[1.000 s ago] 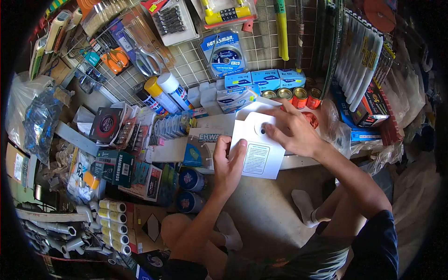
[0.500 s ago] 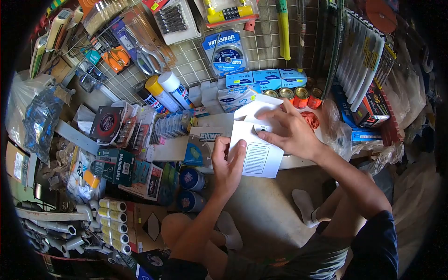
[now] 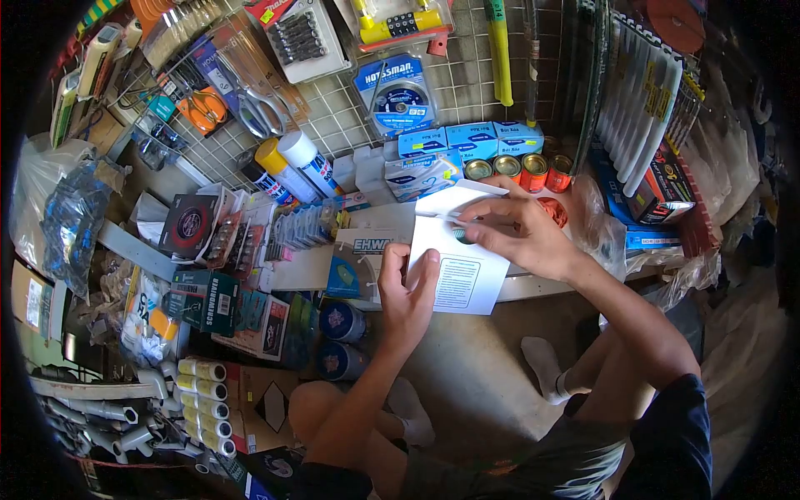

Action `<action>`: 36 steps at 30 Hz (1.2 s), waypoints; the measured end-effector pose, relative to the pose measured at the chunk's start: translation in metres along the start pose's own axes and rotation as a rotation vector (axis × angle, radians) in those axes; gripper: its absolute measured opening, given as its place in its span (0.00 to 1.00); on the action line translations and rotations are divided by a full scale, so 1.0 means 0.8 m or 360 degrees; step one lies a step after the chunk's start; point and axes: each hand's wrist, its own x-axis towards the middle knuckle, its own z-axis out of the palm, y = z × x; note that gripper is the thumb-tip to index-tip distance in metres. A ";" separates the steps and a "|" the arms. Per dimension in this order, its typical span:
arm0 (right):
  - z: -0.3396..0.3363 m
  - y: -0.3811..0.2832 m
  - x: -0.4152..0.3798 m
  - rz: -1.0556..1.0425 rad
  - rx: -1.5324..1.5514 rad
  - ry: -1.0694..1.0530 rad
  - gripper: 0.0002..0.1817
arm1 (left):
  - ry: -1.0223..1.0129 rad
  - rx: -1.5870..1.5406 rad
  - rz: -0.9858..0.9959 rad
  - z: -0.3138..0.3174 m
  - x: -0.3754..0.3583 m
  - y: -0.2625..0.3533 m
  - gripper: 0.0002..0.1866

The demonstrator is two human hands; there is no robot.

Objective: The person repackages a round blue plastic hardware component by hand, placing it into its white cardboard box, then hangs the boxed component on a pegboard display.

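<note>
A white cardboard box [image 3: 454,279] with a printed text panel is held up in front of me, its top flap raised. My left hand [image 3: 408,292] grips its left edge, thumb on the front and fingers behind. My right hand [image 3: 529,229] is at the upper right of the box, thumb and bent fingers closed on the cardboard around a small cutout near the top. A dark green patch shows in that cutout. The ends of some right fingers are hidden by the hand and flap.
Behind the box, a shelf carries blue-and-white boxes [image 3: 475,143], orange cans [image 3: 533,173] and spray cans [image 3: 308,162]. Tools in packs hang on a wire grid above. At left are a screwdriver box [image 3: 206,300], blue-lidded jars [image 3: 342,320] and grey pipe fittings [image 3: 100,408].
The tab marked PULL no longer shows; a dark opening is visible there instead. My right fingers have shifted slightly at the box top. My left hand keeps its grip.
</note>
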 end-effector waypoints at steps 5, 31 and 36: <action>-0.001 0.006 0.000 -0.0088 -0.0109 0.0004 0.19 | -0.0014 -0.0002 0.0030 0.002 -0.001 -0.001 0.10; 0.003 0.001 0.003 -0.0148 -0.0104 -0.0030 0.17 | -0.0100 0.0104 0.0112 0.001 -0.002 0.006 0.18; 0.001 0.003 -0.003 0.0016 -0.0120 -0.0044 0.20 | -0.0098 0.0115 0.0116 0.002 -0.001 0.002 0.18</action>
